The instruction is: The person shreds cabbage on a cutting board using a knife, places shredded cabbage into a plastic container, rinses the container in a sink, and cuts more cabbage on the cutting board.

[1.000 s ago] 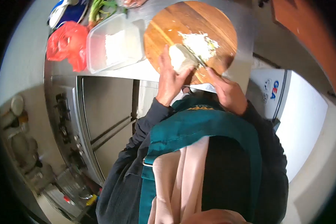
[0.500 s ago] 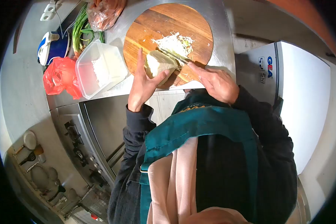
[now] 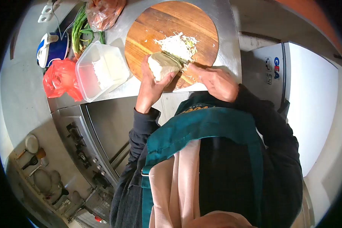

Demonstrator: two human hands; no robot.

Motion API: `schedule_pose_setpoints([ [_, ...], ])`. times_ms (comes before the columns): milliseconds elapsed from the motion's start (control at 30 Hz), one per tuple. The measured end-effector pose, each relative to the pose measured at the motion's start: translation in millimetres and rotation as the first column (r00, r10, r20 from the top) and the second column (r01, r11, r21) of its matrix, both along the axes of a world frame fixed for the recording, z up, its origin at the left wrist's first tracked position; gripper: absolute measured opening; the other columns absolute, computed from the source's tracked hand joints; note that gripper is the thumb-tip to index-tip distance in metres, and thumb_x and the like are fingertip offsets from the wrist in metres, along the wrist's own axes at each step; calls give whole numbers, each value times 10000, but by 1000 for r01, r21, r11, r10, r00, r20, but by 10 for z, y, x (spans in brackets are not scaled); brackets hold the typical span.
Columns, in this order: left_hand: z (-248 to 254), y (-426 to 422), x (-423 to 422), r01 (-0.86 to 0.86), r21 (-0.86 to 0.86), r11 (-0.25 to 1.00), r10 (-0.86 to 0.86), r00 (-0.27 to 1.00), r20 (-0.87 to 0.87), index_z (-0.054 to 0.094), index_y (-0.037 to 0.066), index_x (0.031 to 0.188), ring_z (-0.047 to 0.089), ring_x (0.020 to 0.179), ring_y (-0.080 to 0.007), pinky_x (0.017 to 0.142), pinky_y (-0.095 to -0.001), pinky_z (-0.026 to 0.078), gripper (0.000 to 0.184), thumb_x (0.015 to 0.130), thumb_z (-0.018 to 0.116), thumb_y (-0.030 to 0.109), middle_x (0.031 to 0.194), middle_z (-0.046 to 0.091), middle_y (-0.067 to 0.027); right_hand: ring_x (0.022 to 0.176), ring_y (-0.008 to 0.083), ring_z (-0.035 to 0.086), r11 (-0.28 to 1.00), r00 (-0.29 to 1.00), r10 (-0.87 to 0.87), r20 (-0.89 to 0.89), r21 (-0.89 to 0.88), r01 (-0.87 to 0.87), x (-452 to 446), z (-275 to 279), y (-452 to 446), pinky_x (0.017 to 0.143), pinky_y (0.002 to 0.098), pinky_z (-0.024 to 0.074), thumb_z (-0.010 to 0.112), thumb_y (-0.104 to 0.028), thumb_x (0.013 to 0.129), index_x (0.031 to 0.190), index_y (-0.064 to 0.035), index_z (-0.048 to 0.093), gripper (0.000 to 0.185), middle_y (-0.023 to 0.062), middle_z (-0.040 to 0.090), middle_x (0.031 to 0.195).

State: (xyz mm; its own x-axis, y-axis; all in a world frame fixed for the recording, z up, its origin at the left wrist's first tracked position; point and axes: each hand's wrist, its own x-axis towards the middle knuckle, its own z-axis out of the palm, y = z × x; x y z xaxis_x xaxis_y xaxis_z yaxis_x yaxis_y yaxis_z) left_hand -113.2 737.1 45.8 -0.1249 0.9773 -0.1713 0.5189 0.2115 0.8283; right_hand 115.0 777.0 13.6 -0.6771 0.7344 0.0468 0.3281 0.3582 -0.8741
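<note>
A pale cut piece of cabbage (image 3: 163, 66) rests near the front of the round wooden cutting board (image 3: 148, 30). My left hand (image 3: 151, 85) grips it from the left, thumb along its near side and fingers behind. My right hand (image 3: 216, 81) is closed around a knife (image 3: 174, 57), whose dark blade lies along the cabbage's right side; much of the blade and the handle are hidden. Just beyond the blade sits a heap of shredded cabbage (image 3: 178, 45), with loose shreds scattered on the wood.
Left of the board stands a clear plastic container (image 3: 114, 76) with white shreds inside. Around it are a red plastic bag (image 3: 62, 79), green onions (image 3: 79, 32), a bag of orange produce (image 3: 104, 13) and a blue-and-white appliance (image 3: 51, 49). A stove (image 3: 79, 140) is at lower left, a white fridge (image 3: 311, 95) at right.
My left fingers have drawn in closer around the cabbage, where the index finger was stretched out before. The knife blade now sits tighter against the cabbage. The view has shifted slightly.
</note>
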Motion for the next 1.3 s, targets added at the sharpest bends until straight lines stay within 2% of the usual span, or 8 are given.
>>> schedule_pose_setpoints([
  [67, 13, 8, 13, 14, 33, 999, -12, 998, -66, 257, -50, 1323, 479, 1126, -294, 944, -356, 405, 805, 745, 760, 197, 1215, 431, -201, 923, 390, 594, 999, 999, -6, 44, -51, 9, 51, 205, 4, 807, 411, 478, 438, -17, 814, 1300, -49, 474, 488, 259, 603, 1014],
  [267, 5, 10, 4, 60, 105, 993, -40, 981, -190, 275, -36, 1307, 491, 1112, -288, 930, -355, 414, 780, 740, 762, 185, 1184, 453, -197, 809, 389, 599, 996, 999, -32, 33, 87, 29, -32, 175, -74, 725, 400, 486, 500, -17, 853, 1309, -90, 487, 462, 210, 621, 909],
  [433, 26, 20, 23, 41, 57, 998, -33, 991, -126, 267, -32, 1310, 501, 1104, -298, 923, -357, 422, 786, 740, 762, 187, 1192, 450, -201, 833, 394, 604, 993, 956, 47, 289, 87, -75, -270, 34, 106, 724, 407, 491, 492, -36, 858, 1297, -66, 472, 441, 214, 619, 938],
  [533, 2, 45, -24, 57, 98, 994, -37, 980, -197, 263, -24, 1315, 511, 1094, -298, 918, -355, 428, 793, 739, 764, 190, 1200, 453, -196, 847, 397, 603, 986, 988, 21, 155, 158, -46, -242, -82, 96, 725, 415, 494, 492, -35, 860, 1277, -58, 482, 418, 228, 617, 947],
  [667, -31, 2, -26, 30, 30, 999, -29, 999, -32, 259, -24, 1320, 508, 1099, -281, 920, -349, 427, 804, 736, 768, 191, 1195, 463, -189, 864, 402, 597, 997, 994, 11, 112, -82, -2, -28, 155, 75, 745, 405, 493, 507, -27, 867, 1283, -58, 497, 418, 235, 617, 964],
  [900, 23, 17, -4, 34, 32, 999, -30, 994, -106, 262, -27, 1318, 508, 1092, -270, 915, -345, 428, 794, 742, 763, 190, 1193, 464, -187, 857, 398, 595, 999, 997, 46, -63, 14, -45, -32, 147, 52, 752, 400, 491, 498, -11, 868, 1332, -94, 455, 473, 234, 613, 955],
  [1100, 35, 22, 6, 25, 35, 999, -21, 993, -114, 265, -25, 1315, 513, 1084, -271, 908, -344, 430, 785, 743, 760, 187, 1185, 470, -188, 793, 395, 593, 993, 983, 87, 159, 70, -99, -157, 178, 94, 717, 428, 486, 485, -27, 862, 1369, -128, 408, 523, 230, 592, 888],
  [1300, -2, 27, 42, 5, 61, 998, 2, 993, -122, 281, -28, 1307, 529, 1064, -273, 895, -337, 439, 771, 742, 761, 183, 1176, 487, -185, 750, 401, 584, 987, 983, 83, 166, 126, -104, -194, 126, 121, 686, 447, 477, 493, -45, 855, 1360, -119, 421, 515, 230, 589, 850],
])
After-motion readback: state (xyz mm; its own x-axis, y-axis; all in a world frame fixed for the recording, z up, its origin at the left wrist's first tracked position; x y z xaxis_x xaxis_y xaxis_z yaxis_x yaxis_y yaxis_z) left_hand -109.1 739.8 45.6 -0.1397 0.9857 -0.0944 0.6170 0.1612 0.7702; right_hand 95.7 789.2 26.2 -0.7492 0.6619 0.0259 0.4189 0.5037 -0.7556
